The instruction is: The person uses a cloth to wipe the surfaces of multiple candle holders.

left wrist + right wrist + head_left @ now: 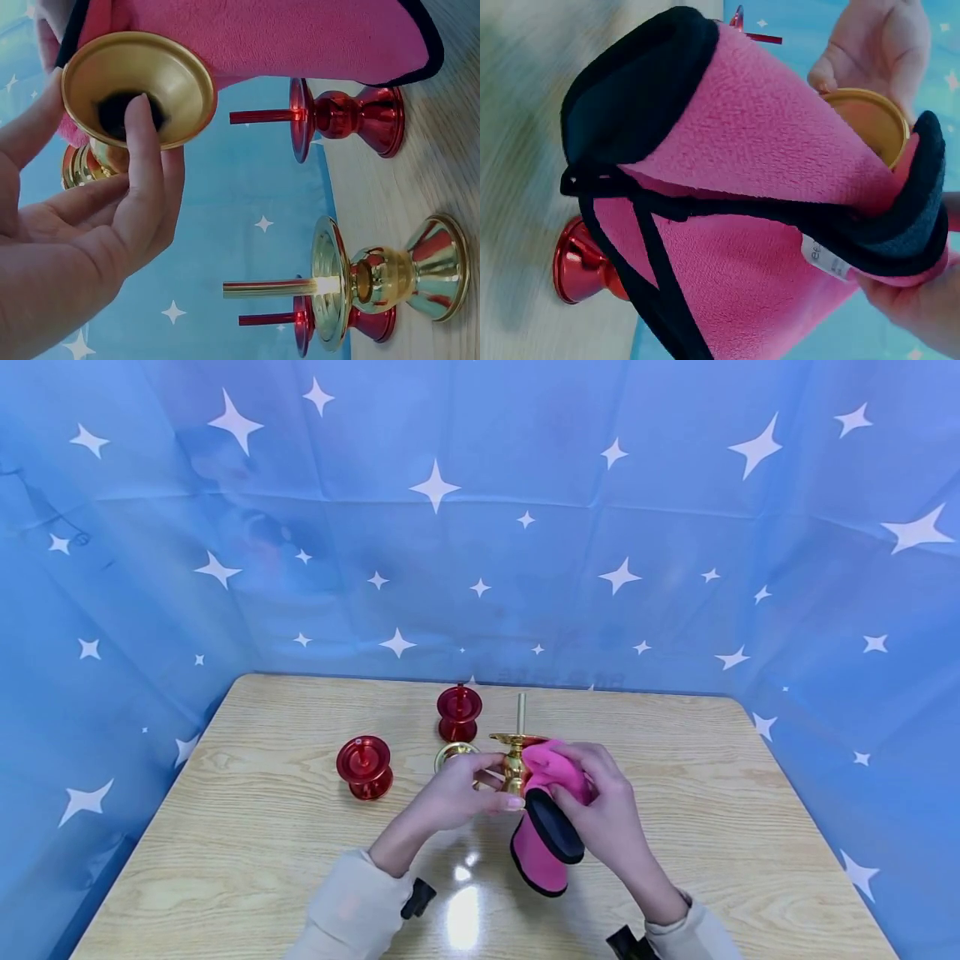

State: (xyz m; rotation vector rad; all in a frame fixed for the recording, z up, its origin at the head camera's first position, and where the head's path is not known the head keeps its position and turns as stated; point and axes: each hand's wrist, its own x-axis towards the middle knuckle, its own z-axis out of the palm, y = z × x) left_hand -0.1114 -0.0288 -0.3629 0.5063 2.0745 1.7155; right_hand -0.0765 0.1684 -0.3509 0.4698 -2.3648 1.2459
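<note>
My left hand (459, 795) grips a gold candlestick (513, 767) by its stem and base, raised above the table, its pale rod pointing up in the head view. In the left wrist view, the candlestick's hollow base (180, 71) faces the camera, with one finger reaching over its rim. My right hand (613, 814) holds a pink cloth (765, 124) with black edging against the candlestick's side. The cloth's lower part hangs down in folds, and a small white tag (825, 259) shows on it. The fingers behind the cloth are partly hidden.
A second gold candlestick (439, 270) stands behind my left hand, partly covered in the head view. Two red candlesticks stand on the wooden table (720, 827), one at left (364, 767) and one farther back (459, 712). A blue starry curtain (510, 552) hangs behind.
</note>
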